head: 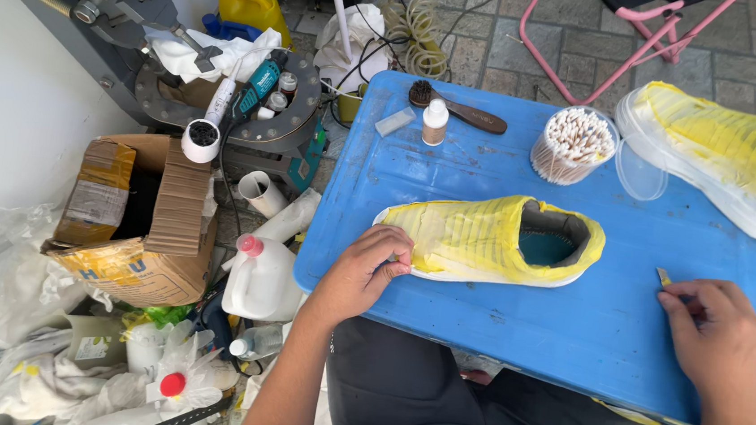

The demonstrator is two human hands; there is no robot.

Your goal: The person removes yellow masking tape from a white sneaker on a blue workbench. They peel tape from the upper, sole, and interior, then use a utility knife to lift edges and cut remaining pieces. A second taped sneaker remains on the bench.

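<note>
A shoe wrapped in yellow masking tape (484,239) lies on its side in the middle of the blue table top (513,322), its opening facing right. My left hand (364,270) rests on the shoe's toe end, fingers curled over the white sole edge. My right hand (715,333) lies on the table at the right, fingers closed around a small blade tool (664,277) whose tip pokes out to the upper left. A second yellow-taped shoe (724,154) sits at the table's far right corner.
On the table's far side stand a clear tub of cotton swabs (572,145), its lid (640,173), a small bottle (435,122) and a brush (458,109). Left of the table: a cardboard box (139,221), white jugs (261,275), rags, a machine base (225,101). A pink chair frame (625,43) stands behind.
</note>
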